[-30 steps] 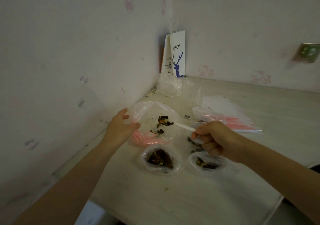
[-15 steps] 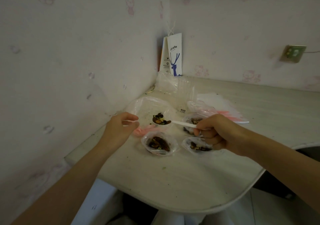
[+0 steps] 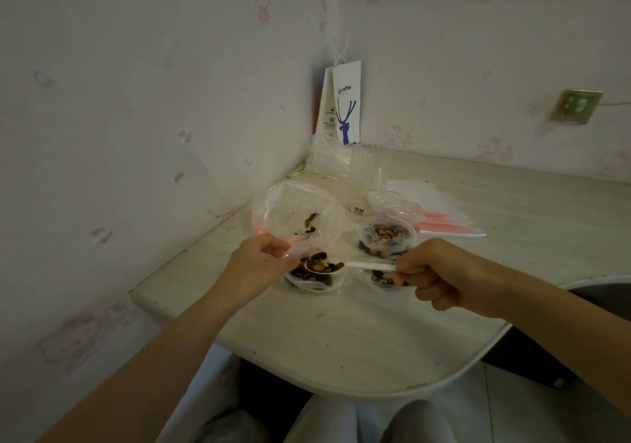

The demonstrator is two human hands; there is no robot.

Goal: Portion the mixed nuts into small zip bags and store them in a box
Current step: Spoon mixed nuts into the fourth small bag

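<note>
1. gripping the white spoon (image 3: pixel 358 265) by its handle, the right hand (image 3: pixel 440 277) has its fingers curled tight round it; the bowl, heaped with mixed nuts (image 3: pixel 322 266), hangs just over the mouth of a small zip bag (image 3: pixel 309 285).
2. the left hand (image 3: pixel 259 265) pinches that bag's rim on its left side; the bag sits on the table (image 3: pixel 341 340), part filled.
3. a second filled bag (image 3: pixel 382 277) lies just beside it, partly under the right hand, and a third bag (image 3: pixel 386 234) stands behind.
4. the large bag (image 3: pixel 293 210), nearly emptied, lies open behind the left hand.
5. flat unused zip bags (image 3: pixel 440 210) with pink strips lie near the third bag.
6. a paper coffee bag (image 3: pixel 346 107) stands in the wall corner.
</note>
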